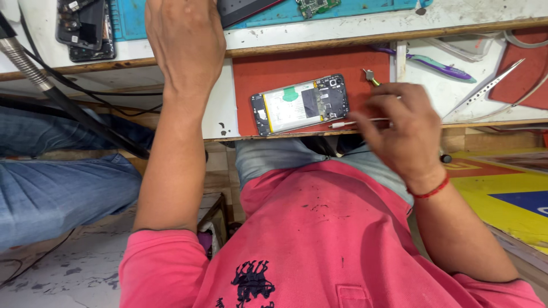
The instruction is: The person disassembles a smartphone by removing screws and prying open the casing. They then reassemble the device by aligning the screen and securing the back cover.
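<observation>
Opened phone (299, 105) lying back-up on a red mat (268, 71) at frame centre, near the desk (365, 31) edge, battery and board exposed. Right hand (402, 128) just right of it, fingers (374, 117) curled and pinched shut on a thin white-handled tool (351, 123), red-marked tip pointing at the phone's lower right corner; slightly blurred, so exact contact hard to tell. Left hand (185, 45) up at top centre, seen from the back, resting near a blue mat (131, 20); fingers hidden past the frame edge, so open or closed cannot be told.

Best handled, judging by the layout: tip kept low and shallow along the frame edge, clear of the battery, phone steadied flat on the mat, light pressure only.

White label with a green patch on the battery, rectangular, centre frame. Yellow, blue and red printed panel at lower right. Purple tool (442, 68) and tweezers (485, 88) at upper right; another dismantled phone (85, 25) at upper left
</observation>
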